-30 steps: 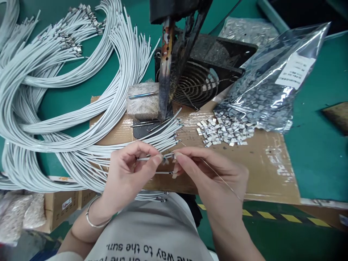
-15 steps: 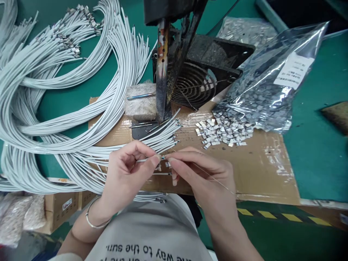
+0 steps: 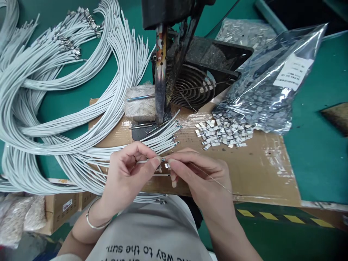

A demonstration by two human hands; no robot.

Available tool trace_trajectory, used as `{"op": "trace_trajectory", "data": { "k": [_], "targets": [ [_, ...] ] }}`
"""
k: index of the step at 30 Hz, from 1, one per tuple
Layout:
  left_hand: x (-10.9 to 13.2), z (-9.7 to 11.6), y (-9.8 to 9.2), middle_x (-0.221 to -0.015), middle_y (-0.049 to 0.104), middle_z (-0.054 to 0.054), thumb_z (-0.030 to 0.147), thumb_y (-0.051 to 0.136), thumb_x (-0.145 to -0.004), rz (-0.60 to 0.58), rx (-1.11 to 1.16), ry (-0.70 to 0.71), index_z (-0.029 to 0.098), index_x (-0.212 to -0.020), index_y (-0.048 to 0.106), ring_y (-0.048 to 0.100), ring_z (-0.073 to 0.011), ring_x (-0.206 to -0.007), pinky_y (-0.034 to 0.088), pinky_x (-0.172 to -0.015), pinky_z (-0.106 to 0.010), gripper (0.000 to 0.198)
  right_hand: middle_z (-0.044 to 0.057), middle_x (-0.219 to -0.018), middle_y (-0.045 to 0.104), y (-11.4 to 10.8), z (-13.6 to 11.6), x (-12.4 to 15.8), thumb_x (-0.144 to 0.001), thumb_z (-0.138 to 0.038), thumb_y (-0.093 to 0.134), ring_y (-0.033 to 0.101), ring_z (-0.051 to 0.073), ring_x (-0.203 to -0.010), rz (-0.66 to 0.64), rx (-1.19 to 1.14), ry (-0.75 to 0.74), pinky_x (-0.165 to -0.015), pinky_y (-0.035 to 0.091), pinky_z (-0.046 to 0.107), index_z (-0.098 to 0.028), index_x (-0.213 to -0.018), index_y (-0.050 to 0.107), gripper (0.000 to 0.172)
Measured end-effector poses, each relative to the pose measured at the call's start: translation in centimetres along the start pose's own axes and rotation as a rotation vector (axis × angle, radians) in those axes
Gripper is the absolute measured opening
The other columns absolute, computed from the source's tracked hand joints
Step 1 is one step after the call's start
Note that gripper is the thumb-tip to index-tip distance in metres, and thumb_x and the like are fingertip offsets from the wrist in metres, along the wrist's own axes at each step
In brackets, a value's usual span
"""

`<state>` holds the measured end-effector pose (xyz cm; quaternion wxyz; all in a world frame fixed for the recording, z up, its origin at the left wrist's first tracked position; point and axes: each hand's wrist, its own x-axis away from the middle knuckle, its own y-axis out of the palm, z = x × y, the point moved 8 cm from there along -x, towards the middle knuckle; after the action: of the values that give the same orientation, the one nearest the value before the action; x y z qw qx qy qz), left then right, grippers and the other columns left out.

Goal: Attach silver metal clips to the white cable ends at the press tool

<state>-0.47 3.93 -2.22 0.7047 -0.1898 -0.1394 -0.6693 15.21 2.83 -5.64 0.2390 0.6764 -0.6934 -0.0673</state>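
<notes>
My left hand (image 3: 130, 175) pinches a white cable (image 3: 141, 161) between thumb and forefinger, close to its end. Against that end, the thumb and forefinger of my right hand (image 3: 208, 177) are pressed together on the cable's tip, with its small core showing between the two hands. A thin wire (image 3: 210, 176) runs across my right hand toward the wrist. Just beyond my fingers lie the ends of several more white cables (image 3: 165, 139). To the right is a pile of small flat metal pieces (image 3: 224, 133).
A soldering stand with a dark upright iron (image 3: 161, 72) rises ahead, beside a wrapped block (image 3: 140, 103) and a black fan (image 3: 194, 85). Large white cable bundles (image 3: 67, 116) cover the left. A clear plastic bag (image 3: 268, 83) of metal pieces lies right. Cardboard (image 3: 261, 170) covers the bench front.
Both hands keep their pinch at the cable's end. My right hand has shifted very slightly left; the view has moved a little.
</notes>
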Motion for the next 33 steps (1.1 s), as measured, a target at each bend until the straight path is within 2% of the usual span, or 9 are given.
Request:
{"op": "trace_trajectory", "data": {
  "k": [4, 11, 24, 33],
  "targets": [
    [-0.08, -0.03, 0.03, -0.064, 0.061, 0.001, 0.022, 0.08, -0.087, -0.024, 0.008, -0.006, 0.018, -0.074, 0.072, 0.043, -0.0099, -0.059, 0.029, -0.054, -0.024, 0.016, 0.0, -0.079, 0.075, -0.04, -0.13, 0.03, -0.091, -0.017, 0.079, 0.064, 0.007, -0.055, 0.0, -0.013, -0.005, -0.05, 0.059, 0.017, -0.029, -0.09, 0.088, 0.016],
    [-0.41, -0.04, 0.01, -0.067, 0.062, 0.0, 0.025, 0.078, -0.091, -0.094, -0.029, 0.035, 0.019, -0.078, 0.071, 0.045, -0.0114, -0.061, 0.034, -0.055, -0.024, 0.016, -0.001, -0.077, 0.074, -0.11, -0.05, 0.1, -0.091, -0.017, 0.079, 0.064, 0.008, -0.055, 0.005, 0.013, -0.013, -0.048, 0.059, 0.019, -0.029, -0.09, 0.088, 0.015],
    [-0.32, 0.06, 0.05, -0.062, 0.058, 0.002, 0.022, 0.079, -0.088, -0.045, -0.022, 0.012, 0.017, -0.075, 0.071, 0.042, -0.0097, -0.058, 0.031, -0.054, -0.022, 0.016, 0.001, -0.078, 0.076, -0.21, 0.05, 0.01, -0.091, -0.021, 0.08, 0.066, 0.01, -0.055, 0.012, 0.025, -0.03, -0.047, 0.059, 0.02, -0.027, -0.091, 0.088, 0.01],
    [-0.35, 0.09, 0.14, -0.064, 0.059, 0.001, 0.02, 0.078, -0.086, -0.028, -0.026, -0.01, 0.018, -0.075, 0.073, 0.042, -0.0104, -0.059, 0.031, -0.053, -0.023, 0.013, 0.0, -0.077, 0.075, -0.04, -0.33, -0.1, -0.091, -0.015, 0.077, 0.065, 0.01, -0.055, 0.007, 0.032, -0.05, -0.047, 0.058, 0.019, -0.03, -0.092, 0.088, 0.019]
  ]
}}
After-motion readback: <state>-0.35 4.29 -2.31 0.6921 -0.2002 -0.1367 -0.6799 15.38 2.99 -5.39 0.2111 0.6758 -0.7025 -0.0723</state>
